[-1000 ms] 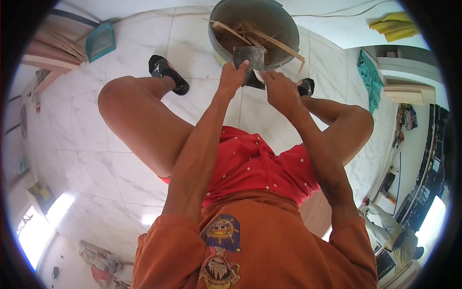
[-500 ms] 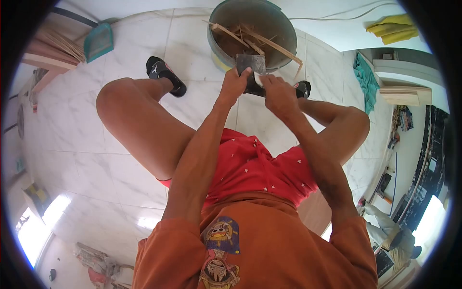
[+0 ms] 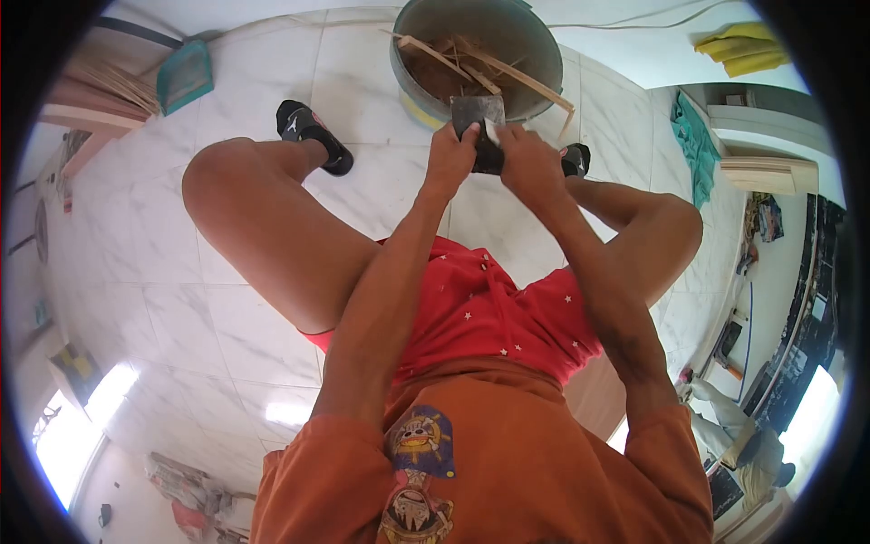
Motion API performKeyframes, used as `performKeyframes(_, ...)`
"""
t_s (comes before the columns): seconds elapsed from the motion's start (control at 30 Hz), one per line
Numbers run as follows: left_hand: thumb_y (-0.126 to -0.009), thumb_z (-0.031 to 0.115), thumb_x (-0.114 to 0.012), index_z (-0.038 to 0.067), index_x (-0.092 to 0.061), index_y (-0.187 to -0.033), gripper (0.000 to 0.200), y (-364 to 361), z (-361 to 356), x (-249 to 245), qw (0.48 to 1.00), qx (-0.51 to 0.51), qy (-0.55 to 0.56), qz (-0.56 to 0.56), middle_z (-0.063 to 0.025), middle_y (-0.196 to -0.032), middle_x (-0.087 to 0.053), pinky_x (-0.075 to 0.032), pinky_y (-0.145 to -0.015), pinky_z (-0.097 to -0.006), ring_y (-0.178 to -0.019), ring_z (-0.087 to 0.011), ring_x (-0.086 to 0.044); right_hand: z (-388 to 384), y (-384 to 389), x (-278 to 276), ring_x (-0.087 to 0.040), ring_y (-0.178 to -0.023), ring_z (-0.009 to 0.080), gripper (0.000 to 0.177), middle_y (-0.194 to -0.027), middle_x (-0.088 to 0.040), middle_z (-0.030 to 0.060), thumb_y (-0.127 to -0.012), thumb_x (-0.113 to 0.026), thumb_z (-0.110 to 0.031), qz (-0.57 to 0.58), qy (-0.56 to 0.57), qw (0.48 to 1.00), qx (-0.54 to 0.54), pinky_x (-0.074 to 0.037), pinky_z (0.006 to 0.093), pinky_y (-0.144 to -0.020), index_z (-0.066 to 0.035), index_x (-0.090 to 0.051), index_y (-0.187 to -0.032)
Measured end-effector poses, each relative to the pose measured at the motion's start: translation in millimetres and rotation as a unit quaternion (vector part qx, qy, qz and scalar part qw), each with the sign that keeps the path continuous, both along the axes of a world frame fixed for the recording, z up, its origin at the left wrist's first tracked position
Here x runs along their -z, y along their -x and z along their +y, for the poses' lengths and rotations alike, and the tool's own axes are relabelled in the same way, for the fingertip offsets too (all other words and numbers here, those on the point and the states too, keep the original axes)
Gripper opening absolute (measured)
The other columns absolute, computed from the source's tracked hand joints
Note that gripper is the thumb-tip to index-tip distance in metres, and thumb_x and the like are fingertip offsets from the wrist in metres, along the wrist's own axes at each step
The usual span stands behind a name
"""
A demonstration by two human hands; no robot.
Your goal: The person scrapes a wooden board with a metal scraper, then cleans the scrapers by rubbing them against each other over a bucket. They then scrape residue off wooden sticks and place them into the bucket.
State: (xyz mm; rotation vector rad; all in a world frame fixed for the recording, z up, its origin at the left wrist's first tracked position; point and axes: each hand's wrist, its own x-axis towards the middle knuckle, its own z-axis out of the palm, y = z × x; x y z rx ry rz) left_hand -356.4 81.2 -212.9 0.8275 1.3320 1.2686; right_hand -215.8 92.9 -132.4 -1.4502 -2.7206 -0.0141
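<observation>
My left hand (image 3: 449,161) grips the left edge of a dark, flat rectangular plate (image 3: 475,110), thumb lying on its face. The plate is held up between my knees, and its top edge overlaps the bucket's near rim in this view. From the other side my right hand (image 3: 532,167) is closed with fingers bent at the plate's right part, pinching a small whitish piece (image 3: 491,132) against its face. Just beyond stands a grey-green bucket (image 3: 419,96) with thin wood strips (image 3: 526,80) and shavings inside, some strips leaning over the rim.
A teal dustpan (image 3: 185,78) and stacked boards (image 3: 100,91) are at the far left. On the right lie a yellow cloth (image 3: 743,51), a teal cloth (image 3: 694,150) and pale wood boards (image 3: 768,174). Another person (image 3: 752,453) is at the lower right. Marble-patterned tiles (image 3: 245,272) cover the floor.
Both hands and the plate have shifted slightly; the plate is turned more upright. The whitish piece in my right hand sits higher on the plate's face and shows more plainly.
</observation>
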Motion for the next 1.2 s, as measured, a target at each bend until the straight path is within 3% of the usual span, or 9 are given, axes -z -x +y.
performKeyframes(0.13, -0.100, 0.017, -0.059, -0.005, -0.065, -0.098, 0.023, -7.7, -2.8, -4.5, 0.999, -0.026, -0.017, 0.022, -0.0052, -0.079, -0.064, -0.046, -0.066, -0.0316, -0.071, -0.0120, -0.053, 9.2, 5.2, -4.9, -0.067, -0.095, 0.0305, 0.032, -0.101, -0.063, 0.0098, -0.074, -0.071, -0.005, -0.034, 0.009, 0.999, 0.015, -0.057, 0.0432, -0.073, -0.007, -0.060, -0.104)
performKeyframes(0.23, -0.096, 0.015, -0.059, -0.005, -0.066, -0.097, 0.020, -15.0, -6.8, -4.0, 0.997, -0.073, -0.026, 0.027, -0.0174, -0.080, -0.068, -0.048, -0.069, -0.0389, -0.071, -0.0265, -0.062, -6.5, 2.7, -5.3, -0.067, -0.095, 0.0313, 0.031, -0.102, -0.063, 0.0103, -0.074, -0.071, -0.006, -0.043, 0.025, 0.999, -0.002, -0.057, 0.0432, -0.073, -0.007, -0.060, -0.104)
performKeyframes(0.33, -0.096, 0.015, -0.059, -0.004, -0.066, -0.099, 0.020, -17.2, -6.4, -1.8, 0.998, -0.046, -0.040, 0.023, -0.0180, -0.083, -0.069, -0.049, -0.071, -0.0381, -0.075, -0.0261, -0.065, 10.7, 3.9, -7.3, -0.067, -0.094, 0.0309, 0.030, -0.102, -0.064, 0.0107, -0.076, -0.070, -0.007, -0.025, 0.018, 0.999, 0.019, -0.058, 0.0435, -0.074, -0.006, -0.060, -0.104)
performKeyframes(0.43, -0.098, 0.020, -0.061, -0.004, -0.065, -0.102, 0.025, -28.2, -11.6, 3.4, 0.990, -0.098, -0.058, 0.089, -0.0079, -0.085, -0.068, -0.049, -0.071, -0.0326, -0.074, -0.0165, -0.060, 19.6, 5.7, -2.9, -0.068, -0.095, 0.0315, 0.023, -0.101, -0.065, 0.0107, -0.081, -0.064, -0.009, -0.003, 0.006, 1.000, 0.029, -0.057, 0.0445, -0.075, -0.006, -0.061, -0.104)
performKeyframes(0.63, -0.098, 0.025, -0.062, -0.002, -0.067, -0.107, 0.029, -16.7, -4.5, -6.2, 0.970, -0.016, 0.090, -0.227, -0.0050, -0.089, -0.068, -0.050, -0.072, -0.0305, -0.076, -0.0149, -0.061, 19.5, -8.2, -2.3, -0.067, -0.097, 0.0319, 0.029, -0.106, -0.066, 0.0109, -0.083, -0.061, -0.009, 0.019, 0.003, 1.000, 0.000, -0.057, 0.0451, -0.077, -0.007, -0.062, -0.112)
performKeyframes(0.73, -0.099, 0.026, -0.062, -0.002, -0.068, -0.103, 0.029, -17.4, 1.7, -20.2, 0.972, -0.017, 0.149, -0.179, -0.0042, -0.088, -0.068, -0.051, -0.069, -0.0326, -0.074, -0.0144, -0.061, 18.6, -8.9, -7.0, -0.066, -0.101, 0.0307, 0.034, -0.112, -0.066, 0.0093, -0.083, -0.060, -0.005, 0.002, 0.024, 1.000, 0.002, -0.057, 0.0433, -0.080, -0.008, -0.062, -0.117)
performKeyframes(0.83, -0.099, 0.026, -0.060, -0.003, -0.068, -0.097, 0.030, -28.0, 3.5, -2.1, 0.995, -0.077, 0.020, -0.056, -0.0077, -0.080, -0.067, -0.050, -0.066, -0.0363, -0.070, -0.0195, -0.062, -0.3, -8.3, -8.4, -0.066, -0.102, 0.0303, 0.037, -0.115, -0.066, 0.0083, -0.083, -0.060, -0.005, -0.010, 0.030, 0.999, 0.010, -0.057, 0.0424, -0.082, -0.009, -0.062, -0.119)
performKeyframes(0.93, -0.097, 0.024, -0.059, -0.006, -0.066, -0.093, 0.031, -37.6, -0.1, 4.3, 0.995, -0.095, -0.006, 0.043, -0.0246, -0.082, -0.068, -0.049, -0.066, -0.0469, -0.074, -0.0412, -0.065, -8.0, -1.4, -11.0, -0.066, -0.101, 0.0299, 0.035, -0.114, -0.065, 0.0094, -0.084, -0.060, -0.008, -0.026, 0.051, 0.998, 0.038, -0.057, 0.0423, -0.081, -0.009, -0.062, -0.119)
performKeyframes(1.2, -0.097, 0.022, -0.057, -0.006, -0.064, -0.093, 0.030, -51.4, 5.2, 1.5, 0.988, -0.149, -0.043, 0.011, -0.0273, -0.082, -0.067, -0.048, -0.067, -0.0499, -0.078, -0.0471, -0.065, 5.0, 9.8, -5.5, -0.068, -0.090, 0.0285, 0.021, -0.096, -0.064, 0.0095, -0.082, -0.063, -0.012, -0.027, -0.011, 0.999, 0.027, -0.057, 0.0424, -0.069, -0.007, -0.062, -0.102)
